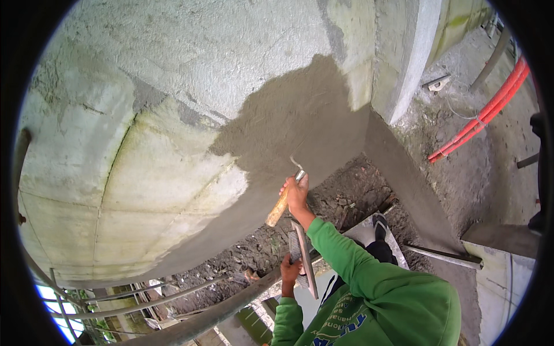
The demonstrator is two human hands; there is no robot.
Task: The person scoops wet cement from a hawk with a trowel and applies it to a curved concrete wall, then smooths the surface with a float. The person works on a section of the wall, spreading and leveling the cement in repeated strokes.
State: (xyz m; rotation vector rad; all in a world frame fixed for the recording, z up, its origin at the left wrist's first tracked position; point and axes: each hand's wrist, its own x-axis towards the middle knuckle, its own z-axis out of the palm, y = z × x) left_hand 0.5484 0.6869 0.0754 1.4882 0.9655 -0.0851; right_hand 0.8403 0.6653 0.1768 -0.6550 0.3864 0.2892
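Observation:
My right hand (296,195) is closed round the wooden handle (277,210) of a trowel. Its metal ferrule and bent neck (296,163) point up at the wall; the blade is hard to tell from the grey plaster. Lower down, my left hand (290,269) grips a flat wooden float (306,259), seen nearly edge-on, with a grey face or mortar on its near side. Fresh dark-grey plaster (300,115) covers part of the wall in front of both hands. Its ragged edge meets older pale concrete (167,167) on the left.
Rough soil (352,184) runs along the wall's foot. My foot in a dark sandal (380,228) rests on a pale board (398,254). A curved pipe (231,305) crosses close below my left hand. Red pipes (485,118) and another float (437,83) lie at the right.

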